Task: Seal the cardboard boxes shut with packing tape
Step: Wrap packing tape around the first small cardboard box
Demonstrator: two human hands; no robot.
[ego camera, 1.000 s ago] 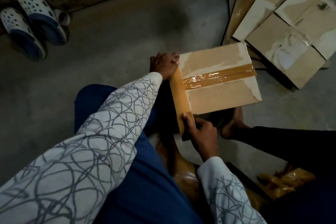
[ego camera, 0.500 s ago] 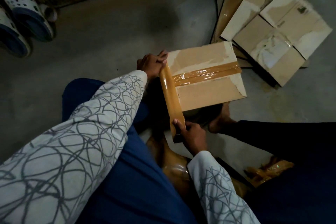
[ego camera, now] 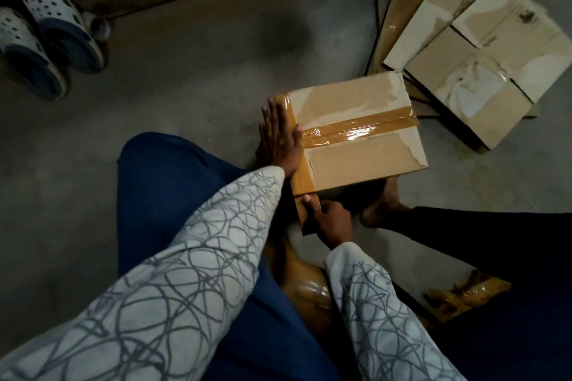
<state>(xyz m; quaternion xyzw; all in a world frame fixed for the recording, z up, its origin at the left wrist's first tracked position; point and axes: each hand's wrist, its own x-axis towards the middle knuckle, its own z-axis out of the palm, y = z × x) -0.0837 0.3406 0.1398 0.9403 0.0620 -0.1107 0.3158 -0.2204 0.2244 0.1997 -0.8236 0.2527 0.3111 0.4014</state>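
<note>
A closed cardboard box [ego camera: 365, 161] sits on the floor in front of my knees, with shiny brown tape [ego camera: 359, 130] along its centre seam. A second brown tape strip [ego camera: 301, 178] runs along the box's left edge. My left hand [ego camera: 280, 136] lies flat with straight fingers, pressing that strip onto the edge. My right hand [ego camera: 329, 219] pinches the strip's loose near end just below the box's near corner. The tape roll is not clearly visible.
Another box [ego camera: 483, 71] with closed flaps and flattened cardboard [ego camera: 402, 9] lie at the far right. Two white-and-blue clogs [ego camera: 46, 34] stand at the far left. Crumpled brown tape [ego camera: 464, 294] lies near my right leg. A bare foot [ego camera: 383, 210] rests under the box's near edge.
My left hand has opened from gripping the strip's far end and now presses flat on the box's left edge. The strip has been laid down onto the box.
</note>
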